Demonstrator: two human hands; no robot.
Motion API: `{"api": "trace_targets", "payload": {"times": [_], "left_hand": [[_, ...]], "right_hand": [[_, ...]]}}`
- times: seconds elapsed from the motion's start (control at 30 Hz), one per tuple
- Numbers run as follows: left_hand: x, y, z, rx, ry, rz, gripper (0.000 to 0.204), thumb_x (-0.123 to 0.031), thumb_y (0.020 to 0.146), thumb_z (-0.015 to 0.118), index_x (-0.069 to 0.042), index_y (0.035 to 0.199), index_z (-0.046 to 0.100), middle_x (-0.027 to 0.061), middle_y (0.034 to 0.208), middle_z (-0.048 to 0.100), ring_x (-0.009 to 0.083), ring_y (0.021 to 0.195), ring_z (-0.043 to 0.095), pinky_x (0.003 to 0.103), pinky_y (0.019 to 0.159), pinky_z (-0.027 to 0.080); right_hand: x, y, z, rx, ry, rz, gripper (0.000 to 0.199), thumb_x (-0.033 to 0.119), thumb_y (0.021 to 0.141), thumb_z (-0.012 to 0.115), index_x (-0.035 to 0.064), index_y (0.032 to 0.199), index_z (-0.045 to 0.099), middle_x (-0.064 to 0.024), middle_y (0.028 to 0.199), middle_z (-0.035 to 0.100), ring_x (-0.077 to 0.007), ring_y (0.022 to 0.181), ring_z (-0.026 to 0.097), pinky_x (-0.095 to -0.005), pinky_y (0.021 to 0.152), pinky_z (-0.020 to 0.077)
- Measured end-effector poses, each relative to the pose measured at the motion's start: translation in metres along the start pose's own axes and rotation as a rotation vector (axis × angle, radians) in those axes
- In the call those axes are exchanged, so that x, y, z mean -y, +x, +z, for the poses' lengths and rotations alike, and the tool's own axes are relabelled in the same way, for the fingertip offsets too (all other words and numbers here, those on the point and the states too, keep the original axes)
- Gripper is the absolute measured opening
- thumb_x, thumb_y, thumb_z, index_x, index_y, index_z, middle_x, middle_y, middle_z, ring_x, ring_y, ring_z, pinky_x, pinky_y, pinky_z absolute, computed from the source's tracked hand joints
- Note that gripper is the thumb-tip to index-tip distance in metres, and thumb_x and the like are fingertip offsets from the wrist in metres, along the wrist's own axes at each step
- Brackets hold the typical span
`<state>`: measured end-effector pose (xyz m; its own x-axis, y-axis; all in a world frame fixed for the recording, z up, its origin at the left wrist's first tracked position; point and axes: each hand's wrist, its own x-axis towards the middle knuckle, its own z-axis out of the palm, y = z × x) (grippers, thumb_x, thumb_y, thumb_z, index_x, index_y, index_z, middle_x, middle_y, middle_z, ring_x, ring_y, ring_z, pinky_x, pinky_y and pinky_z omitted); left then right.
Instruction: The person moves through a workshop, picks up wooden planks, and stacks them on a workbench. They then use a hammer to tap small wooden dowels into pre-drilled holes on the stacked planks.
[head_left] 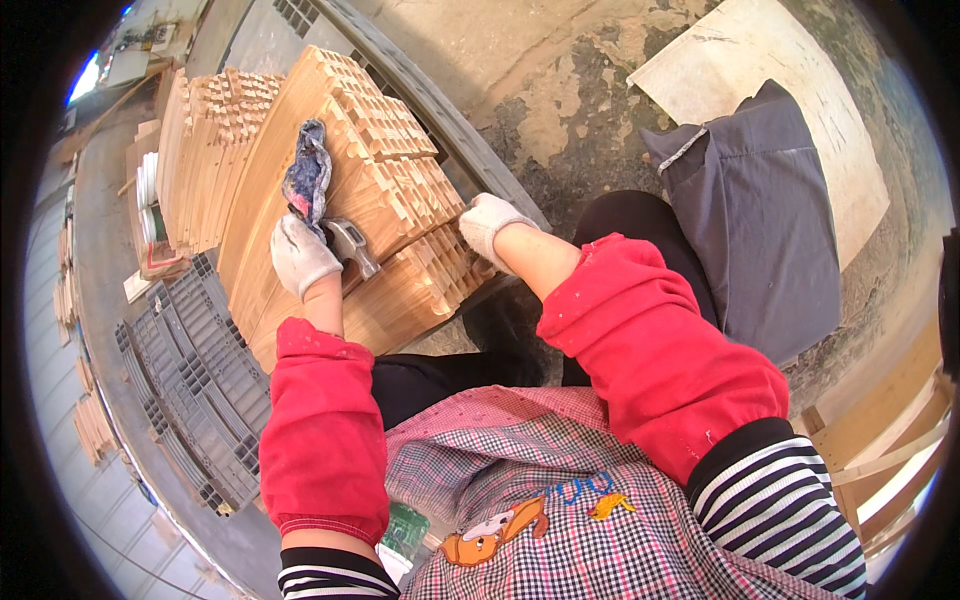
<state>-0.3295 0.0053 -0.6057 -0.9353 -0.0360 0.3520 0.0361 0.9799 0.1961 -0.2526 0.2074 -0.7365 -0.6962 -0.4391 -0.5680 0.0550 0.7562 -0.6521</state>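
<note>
Apron point(560, 500): checked pink and white, nearest the camera at 6 o'clock, between two red oversleeves.
Left hand point(300, 255): white-gloved, at 9 o'clock of centre, fingers wrapped tight round the handle of a hammer point(350, 243), whose steel head rests on the wood just to its right.
Rag point(308, 178): blue with a pink patch, lying on the stack just beyond the left hand, at its 12 o'clock.
Right hand point(492, 222): white-gloved, fingers curled together and pressed on the near right corner of the slat stack; whether it pinches one slat cannot be told.
Slat stack point(350, 190): notched pale wooden slats piled in tilted layers, from centre toward 11 o'clock, under both hands.
Step in hand: likely squaring or seating slats, one hand steadying the corner, the hammer ready.
Next move calls for: probably a firm hold at the corner, fingers clear of the hammer head, and short taps.
Grey plastic pallets point(195, 380): at 8 o'clock, beside the stack.
Grey cloth point(760, 200): at 2 o'clock, draped on the concrete floor point(560, 110).
Board point(740, 60): pale, flat, farthest, at 1 o'clock.
</note>
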Motion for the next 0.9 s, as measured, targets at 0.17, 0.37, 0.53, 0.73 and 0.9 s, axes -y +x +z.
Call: {"api": "trace_targets", "payload": {"times": [0.17,0.37,0.53,0.73,0.9], "left_hand": [[0.008,0.001,-0.001,0.02,-0.005,0.004,0.04,-0.032,0.093,0.038,0.002,0.092,0.059,0.0217,0.094,0.06,0.0387,0.091,0.054,0.044,0.081,0.041],[0.004,-0.001,-0.001,0.002,0.015,0.043,0.039,-0.031,0.094,0.038,0.001,0.091,0.059,0.0209,0.093,0.06,0.0383,0.09,0.055,0.044,0.081,0.041],[0.01,-0.001,0.0,-0.025,-0.015,0.019,0.037,-0.03,0.093,0.039,0.001,0.09,0.059,0.0203,0.091,0.06,0.0386,0.089,0.055,0.044,0.08,0.041],[0.004,-0.001,-0.003,0.009,-0.006,0.01,0.038,-0.031,0.093,0.039,0.001,0.091,0.059,0.0209,0.094,0.06,0.0388,0.09,0.055,0.044,0.081,0.041],[0.001,-0.002,-0.002,-0.032,-0.009,0.029,0.038,-0.031,0.093,0.039,0.001,0.091,0.059,0.0209,0.094,0.06,0.0388,0.09,0.055,0.044,0.081,0.041]], "right_hand": [[-0.003,-0.004,0.001,-0.039,0.349,0.033,0.031,0.014,0.084,0.05,0.0056,0.11,0.065,-0.0169,0.116,0.061,-0.0315,0.107,0.059,-0.0371,0.089,0.0487],[0.0,-0.001,-0.004,-0.099,0.034,0.013,0.033,0.017,0.087,0.046,0.0063,0.113,0.064,-0.0158,0.12,0.059,-0.0296,0.109,0.059,-0.0368,0.091,0.0475],[0.004,-0.013,-0.01,-0.108,0.409,0.068,0.033,0.017,0.086,0.047,0.0043,0.112,0.064,-0.0183,0.117,0.06,-0.032,0.109,0.058,-0.0373,0.091,0.0471],[0.007,-0.011,-0.007,-0.183,1.007,0.285,0.032,0.02,0.085,0.05,0.0028,0.108,0.065,-0.0205,0.113,0.061,-0.0343,0.108,0.058,-0.0399,0.089,0.0469],[0.008,-0.007,-0.002,-0.2,1.018,0.227,0.032,0.02,0.084,0.05,0.0017,0.106,0.064,-0.0227,0.11,0.061,-0.0349,0.107,0.058,-0.0408,0.088,0.0472]]}}
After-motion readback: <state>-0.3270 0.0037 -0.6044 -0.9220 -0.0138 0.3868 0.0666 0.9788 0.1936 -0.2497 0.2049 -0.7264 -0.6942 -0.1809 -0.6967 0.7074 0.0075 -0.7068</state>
